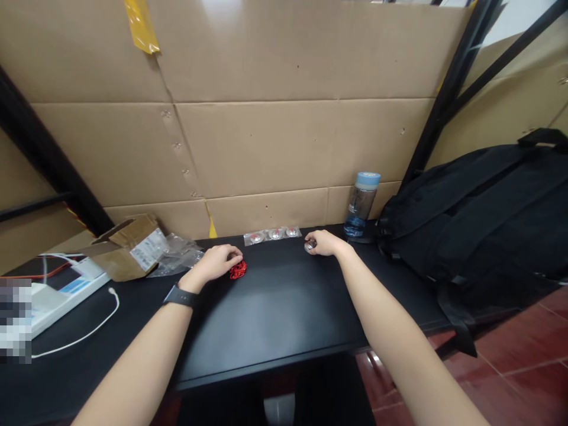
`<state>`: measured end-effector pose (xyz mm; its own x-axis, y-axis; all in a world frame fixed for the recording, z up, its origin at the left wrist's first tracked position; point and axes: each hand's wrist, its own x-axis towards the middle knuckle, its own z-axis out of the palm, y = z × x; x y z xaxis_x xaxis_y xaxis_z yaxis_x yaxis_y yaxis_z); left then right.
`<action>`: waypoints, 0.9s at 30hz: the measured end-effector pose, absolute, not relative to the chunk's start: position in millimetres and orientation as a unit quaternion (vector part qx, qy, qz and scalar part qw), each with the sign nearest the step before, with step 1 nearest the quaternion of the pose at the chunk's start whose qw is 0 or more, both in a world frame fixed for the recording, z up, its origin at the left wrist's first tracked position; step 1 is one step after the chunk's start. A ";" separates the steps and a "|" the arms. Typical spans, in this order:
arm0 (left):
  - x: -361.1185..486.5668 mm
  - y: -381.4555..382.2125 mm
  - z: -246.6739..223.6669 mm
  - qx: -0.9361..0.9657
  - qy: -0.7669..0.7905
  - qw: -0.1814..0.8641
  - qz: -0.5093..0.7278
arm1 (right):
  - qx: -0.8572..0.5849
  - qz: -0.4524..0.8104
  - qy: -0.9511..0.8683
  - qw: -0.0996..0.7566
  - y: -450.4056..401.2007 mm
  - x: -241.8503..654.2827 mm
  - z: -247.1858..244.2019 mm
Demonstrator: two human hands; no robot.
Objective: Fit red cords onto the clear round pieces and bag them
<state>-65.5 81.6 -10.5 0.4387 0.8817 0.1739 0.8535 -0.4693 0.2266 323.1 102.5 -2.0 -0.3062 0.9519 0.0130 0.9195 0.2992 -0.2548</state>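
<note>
My left hand [218, 262], with a dark band on its wrist, rests on the desk with thumb and fingers curled together at a small bundle of red cord-like strands [238, 270]. My right hand [325, 242] is farther right, near the back of the desk, its fingers closed on a small round silvery disc [309, 245]. What lies under the right fingers is partly hidden. Between the hands, along the cardboard wall, lies a clear plastic strip of round silvery discs [276, 234] with red marks.
A water bottle [360, 206] with a blue lid and a black backpack [479, 219] stand to the right. On the left are an opened cardboard box [119, 260], crumpled clear plastic [180, 255], a white power strip [73, 302] and a white cable [95, 326].
</note>
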 end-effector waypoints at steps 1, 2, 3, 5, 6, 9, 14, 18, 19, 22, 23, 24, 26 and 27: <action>-65.0 78.3 -11.5 0.838 0.526 0.045 0.140 | -0.584 0.104 -0.802 0.074 102.4 323.3 -1.3; -63.6 76.0 -12.0 0.831 0.537 0.037 0.144 | -0.584 0.107 -0.802 0.068 102.2 323.6 -0.8; -61.5 74.6 -12.2 0.827 0.541 0.029 0.147 | -0.584 0.109 -0.802 0.062 102.1 324.0 -0.5; -56.6 73.6 -12.0 0.828 0.540 0.021 0.152 | -0.580 0.110 -0.805 0.056 101.8 325.4 -0.3; -54.3 73.4 -11.9 0.829 0.537 0.020 0.154 | -0.576 0.109 -0.808 0.055 101.6 326.2 -0.2; -48.7 72.1 -12.0 0.829 0.536 0.025 0.156 | -0.565 0.106 -0.816 0.060 100.7 328.3 0.1; -40.2 67.9 -13.2 0.835 0.523 0.055 0.162 | -0.562 0.130 -0.813 0.081 98.9 329.7 2.7; -33.4 66.4 -15.4 0.842 0.512 0.056 0.165 | -0.552 0.148 -0.814 0.101 97.1 330.7 6.4; -32.3 66.2 -16.3 0.844 0.508 0.055 0.164 | -0.553 0.146 -0.814 0.105 96.4 330.6 7.5; -30.2 65.4 -18.5 0.849 0.501 0.052 0.163 | -0.547 0.151 -0.813 0.128 93.2 326.0 10.8; -29.6 64.6 -18.6 0.850 0.498 0.050 0.164 | -0.536 0.161 -0.817 0.142 91.8 322.5 11.5; -28.9 63.5 -18.1 0.851 0.497 0.049 0.165 | -0.520 0.174 -0.821 0.159 90.2 317.8 12.0; -26.8 60.3 -15.4 0.848 0.497 0.048 0.179 | -0.481 0.208 -0.826 0.206 86.7 305.5 11.8; -25.3 58.3 -13.4 0.845 0.496 0.050 0.194 | -0.460 0.228 -0.826 0.233 84.8 298.1 11.1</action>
